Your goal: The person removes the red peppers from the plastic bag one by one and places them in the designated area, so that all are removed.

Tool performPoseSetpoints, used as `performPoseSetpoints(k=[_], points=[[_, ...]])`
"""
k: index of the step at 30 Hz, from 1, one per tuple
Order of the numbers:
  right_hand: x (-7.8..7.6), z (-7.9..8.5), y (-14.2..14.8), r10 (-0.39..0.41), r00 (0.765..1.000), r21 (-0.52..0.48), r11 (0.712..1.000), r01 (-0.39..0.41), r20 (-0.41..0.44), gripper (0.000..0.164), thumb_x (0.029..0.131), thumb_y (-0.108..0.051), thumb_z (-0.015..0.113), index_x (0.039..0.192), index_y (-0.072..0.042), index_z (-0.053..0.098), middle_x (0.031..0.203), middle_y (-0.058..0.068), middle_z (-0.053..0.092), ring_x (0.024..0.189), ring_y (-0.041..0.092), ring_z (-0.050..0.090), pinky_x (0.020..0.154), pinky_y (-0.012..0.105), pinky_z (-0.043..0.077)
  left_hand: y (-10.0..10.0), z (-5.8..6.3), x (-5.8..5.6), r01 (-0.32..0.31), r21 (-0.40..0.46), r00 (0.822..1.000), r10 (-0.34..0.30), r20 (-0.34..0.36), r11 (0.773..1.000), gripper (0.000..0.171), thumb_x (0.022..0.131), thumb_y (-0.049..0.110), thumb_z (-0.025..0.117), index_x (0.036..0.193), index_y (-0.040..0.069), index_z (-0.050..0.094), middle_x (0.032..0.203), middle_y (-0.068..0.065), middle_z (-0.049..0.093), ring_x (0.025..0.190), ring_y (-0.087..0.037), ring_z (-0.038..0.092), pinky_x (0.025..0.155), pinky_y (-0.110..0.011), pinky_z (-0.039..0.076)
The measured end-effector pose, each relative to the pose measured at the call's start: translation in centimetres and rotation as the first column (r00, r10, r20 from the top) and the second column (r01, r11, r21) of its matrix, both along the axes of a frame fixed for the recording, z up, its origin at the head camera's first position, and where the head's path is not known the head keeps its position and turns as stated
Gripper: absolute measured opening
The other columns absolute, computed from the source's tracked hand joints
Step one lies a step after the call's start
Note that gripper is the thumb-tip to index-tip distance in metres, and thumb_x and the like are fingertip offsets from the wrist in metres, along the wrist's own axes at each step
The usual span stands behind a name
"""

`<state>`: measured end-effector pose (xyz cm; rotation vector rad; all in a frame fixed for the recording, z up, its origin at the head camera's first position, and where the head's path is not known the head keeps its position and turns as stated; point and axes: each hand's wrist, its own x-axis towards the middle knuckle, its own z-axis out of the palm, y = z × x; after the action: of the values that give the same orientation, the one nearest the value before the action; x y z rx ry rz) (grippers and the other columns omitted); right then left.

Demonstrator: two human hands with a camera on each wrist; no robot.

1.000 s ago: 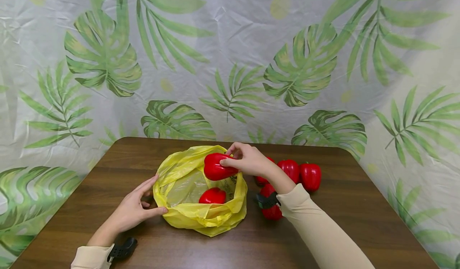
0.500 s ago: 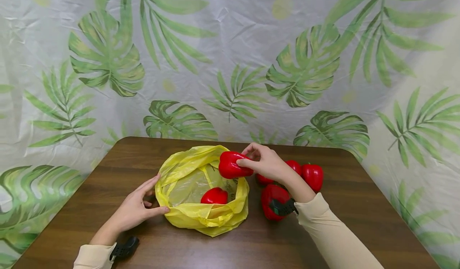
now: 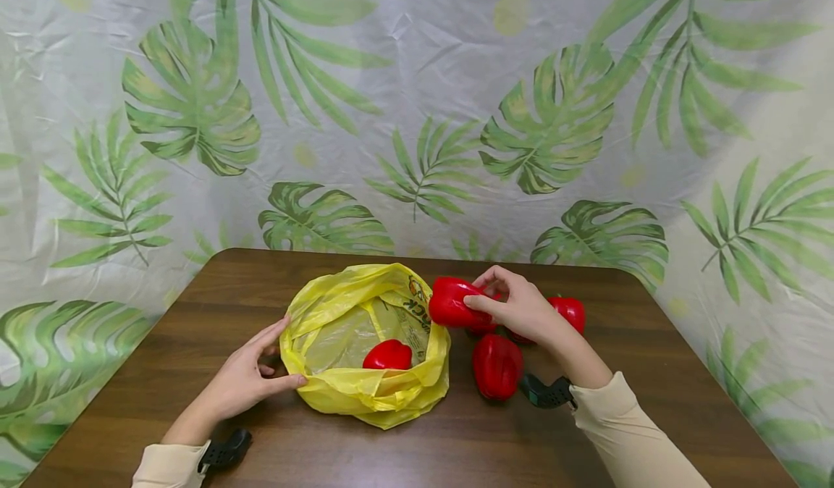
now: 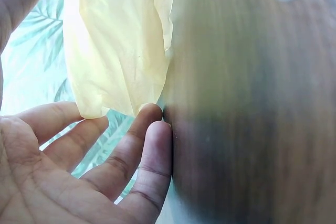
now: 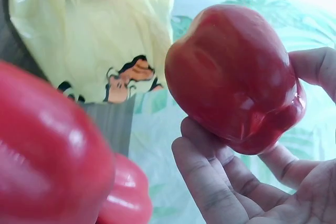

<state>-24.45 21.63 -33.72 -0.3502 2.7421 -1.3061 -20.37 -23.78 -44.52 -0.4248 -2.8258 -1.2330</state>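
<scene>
My right hand (image 3: 524, 310) grips a red bell pepper (image 3: 449, 302) between thumb and fingers, just off the right rim of a yellow plastic bag (image 3: 335, 394). In the right wrist view the held bell pepper (image 5: 226, 66) is raised, its stem end toward the palm. One red bell pepper (image 3: 387, 355) lies inside the open-mouthed bag. On the bag's left side my left hand (image 3: 237, 379) touches the rim, thumb and fingers spread. The left wrist view shows its fingertips (image 4: 152, 111) against the bag's wall (image 4: 123, 40).
Right of the bag a bell pepper (image 3: 497, 367) lies on the brown wooden table (image 3: 443, 459). Further red peppers, such as one on the far right (image 3: 570, 313), are partly hidden behind my right hand. A leaf-patterned cloth (image 3: 417, 97) hangs behind the table.
My right hand has carried the held bell pepper rightward, from over the bag's opening to beyond its right rim. The left hand and the pepper in the bag have stayed in place.
</scene>
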Motion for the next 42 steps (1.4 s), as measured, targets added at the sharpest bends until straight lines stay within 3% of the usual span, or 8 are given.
performPoseSetpoints(k=[9,16,23,37,42], points=[[1.4,-0.6,2.6,-0.051,0.999,-0.026,0.998,0.051,0.013,0.044,0.101,-0.038,0.076,0.129,-0.007,0.061,0.116,0.014,0.072,0.092,0.021,0.069,0.079,0.033,0.063,0.0,0.1,0.0,0.000,0.006,1.000,-0.001,0.007,1.000,0.108,0.086,0.043,0.091,0.170,0.009,0.032,0.173,-0.023,0.034,0.127,-0.035,0.064,0.081,-0.025,0.060],[2.5,-0.9,4.3,-0.072,0.997,-0.034,0.997,0.073,0.025,0.046,0.102,-0.036,0.075,0.132,-0.005,0.060,0.121,0.016,0.071,0.088,0.022,0.070,0.080,0.032,0.064,0.0,0.1,0.1,0.002,0.007,1.000,-0.002,0.006,1.000,0.108,0.087,0.043,0.091,0.170,0.009,0.031,0.173,-0.023,0.033,0.127,-0.035,0.065,0.081,-0.024,0.060],[3.4,-1.4,6.2,-0.116,0.993,-0.017,0.993,0.117,0.035,0.044,0.104,-0.036,0.071,0.133,-0.006,0.058,0.121,0.015,0.071,0.099,0.021,0.069,0.081,0.033,0.064,0.0,0.0,0.1,0.000,0.001,1.000,0.000,0.015,1.000,0.108,0.087,0.044,0.090,0.170,0.010,0.031,0.174,-0.022,0.032,0.129,-0.035,0.064,0.082,-0.024,0.060],[4.7,-2.6,9.6,-0.177,0.983,-0.002,0.984,0.178,0.042,0.044,0.107,-0.037,0.066,0.133,-0.003,0.056,0.129,0.021,0.070,0.102,0.019,0.070,0.082,0.034,0.066,0.0,0.0,0.0,0.000,0.000,1.000,0.000,0.025,1.000,0.107,0.088,0.044,0.089,0.171,0.010,0.030,0.174,-0.022,0.031,0.131,-0.036,0.064,0.082,-0.024,0.060],[5.2,-2.9,10.6,-0.197,0.979,0.014,0.980,0.197,0.043,0.043,0.108,-0.036,0.064,0.131,-0.002,0.055,0.127,0.023,0.071,0.095,0.020,0.071,0.079,0.032,0.065,0.0,0.1,0.0,0.001,0.003,1.000,-0.001,0.024,1.000,0.107,0.088,0.044,0.090,0.170,0.010,0.030,0.174,-0.022,0.031,0.130,-0.036,0.064,0.082,-0.024,0.060]])
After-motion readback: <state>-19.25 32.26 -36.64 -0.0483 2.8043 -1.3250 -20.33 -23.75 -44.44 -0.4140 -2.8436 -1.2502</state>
